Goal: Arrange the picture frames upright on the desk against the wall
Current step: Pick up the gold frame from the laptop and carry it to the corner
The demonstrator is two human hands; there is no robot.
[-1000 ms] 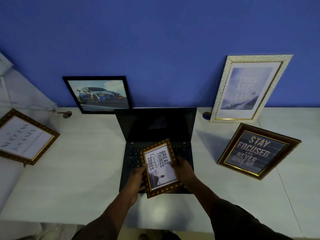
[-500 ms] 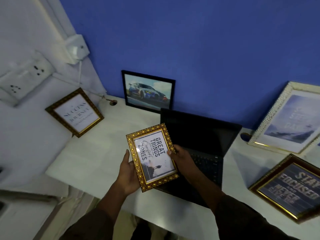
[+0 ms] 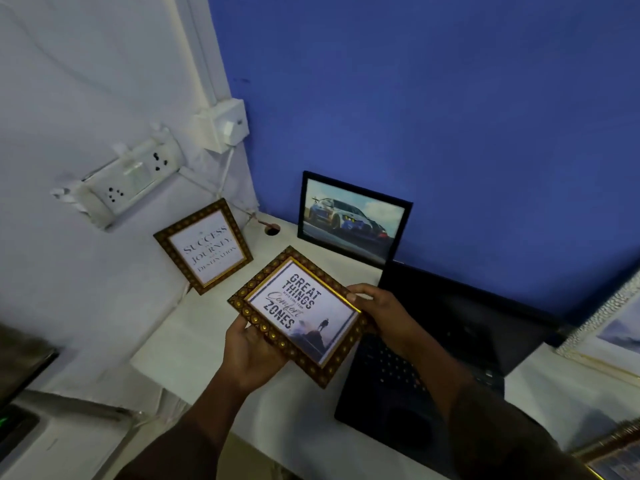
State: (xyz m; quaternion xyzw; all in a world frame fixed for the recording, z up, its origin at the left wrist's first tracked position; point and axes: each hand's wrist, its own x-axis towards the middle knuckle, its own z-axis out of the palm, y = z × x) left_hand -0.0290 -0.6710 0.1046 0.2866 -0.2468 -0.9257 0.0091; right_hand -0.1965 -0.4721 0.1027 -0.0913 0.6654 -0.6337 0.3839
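Note:
I hold a small gold-brown frame reading "Great Things... Comfort Zones" [image 3: 302,313] above the white desk [image 3: 180,344], tilted face up. My left hand [image 3: 247,355] grips its lower left edge and my right hand [image 3: 384,315] grips its right edge. A "Success" frame [image 3: 204,245] leans upright against the white side wall. A black frame with a car picture [image 3: 353,220] stands against the blue wall. A white-gold frame [image 3: 613,327] shows at the right edge, and a corner of a dark frame [image 3: 613,455] lies at the bottom right.
An open black laptop [image 3: 450,348] sits on the desk right of my hands. Socket boxes [image 3: 128,181] and a cable are mounted on the white side wall. A cable hole [image 3: 272,230] is in the desk's back left corner. A device [image 3: 20,424] stands at the lower left.
The view has swung left toward the desk's corner. Both hands carried the small frame off the laptop keyboard toward the left, between the "Success" frame and the car picture.

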